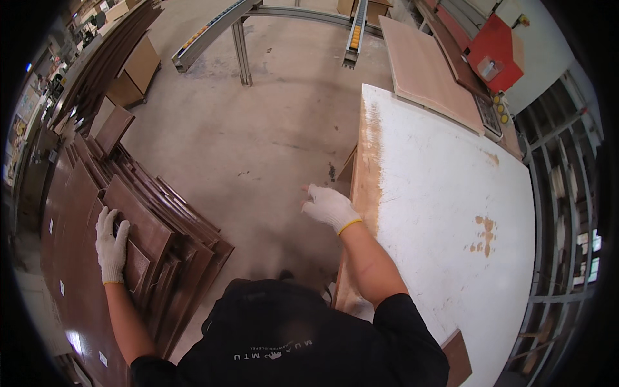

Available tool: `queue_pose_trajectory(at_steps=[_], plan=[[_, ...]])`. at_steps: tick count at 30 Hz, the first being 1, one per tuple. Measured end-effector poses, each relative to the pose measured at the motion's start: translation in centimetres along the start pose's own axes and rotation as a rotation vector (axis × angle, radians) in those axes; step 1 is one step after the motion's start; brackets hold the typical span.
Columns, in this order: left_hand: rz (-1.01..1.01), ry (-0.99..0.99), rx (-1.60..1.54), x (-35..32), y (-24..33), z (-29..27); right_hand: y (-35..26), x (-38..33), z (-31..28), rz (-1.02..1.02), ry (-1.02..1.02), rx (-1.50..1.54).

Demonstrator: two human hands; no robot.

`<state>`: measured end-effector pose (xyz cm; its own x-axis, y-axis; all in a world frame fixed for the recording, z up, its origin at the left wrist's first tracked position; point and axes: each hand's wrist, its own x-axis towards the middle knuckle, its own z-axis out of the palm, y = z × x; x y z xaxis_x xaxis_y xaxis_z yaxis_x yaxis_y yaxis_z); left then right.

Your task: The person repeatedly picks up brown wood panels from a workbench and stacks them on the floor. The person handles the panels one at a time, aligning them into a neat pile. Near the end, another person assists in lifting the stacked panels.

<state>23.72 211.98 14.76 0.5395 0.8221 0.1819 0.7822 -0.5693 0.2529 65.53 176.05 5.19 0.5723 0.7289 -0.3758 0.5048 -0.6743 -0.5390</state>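
Note:
My left hand (112, 246), in a white knit glove with a yellow cuff, lies on a stack of glossy dark brown boards (138, 200) at the left. Its fingers stretch away from me and its thumb stands apart. A small dark patch shows between thumb and fingers; what it is I cannot make out. At the edge of the white-topped table (438, 193), my right hand (330, 206) hovers over the floor in a matching glove. Its fingers point left, spread from the thumb, with nothing held; bare fingertips poke out.
The table's worn edge exposes bare wood. A small brown board (456, 358) lies at its near side. Beyond it is a pinkish-brown panel (429, 71) beside a red machine part (495, 55). Metal conveyor rails (242, 48) stand ahead; a dark rack (561, 193) lines the right.

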Motion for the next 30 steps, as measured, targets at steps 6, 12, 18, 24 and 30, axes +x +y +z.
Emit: queue_pose_trajectory(at_steps=[6,12,18,24,30], plan=[[-0.031,0.001,-0.010,-0.1,0.8,-0.3,-0.8,0.0,-0.3,0.046,-0.090,-0.034],[-0.035,0.001,-0.008,-0.2,0.8,-0.3,-0.8,-0.2,0.0,0.059,-0.087,-0.022],[-0.027,0.008,-0.019,-0.1,0.7,-0.1,-0.6,-0.3,-0.1,0.022,-0.053,0.019],[0.000,-0.002,0.017,-0.2,0.9,-0.4,1.5,0.3,0.1,-0.099,0.331,0.278],[0.009,-0.016,0.027,-0.4,0.6,-0.4,13.2,-3.9,-4.5,-0.020,1.400,1.144]])
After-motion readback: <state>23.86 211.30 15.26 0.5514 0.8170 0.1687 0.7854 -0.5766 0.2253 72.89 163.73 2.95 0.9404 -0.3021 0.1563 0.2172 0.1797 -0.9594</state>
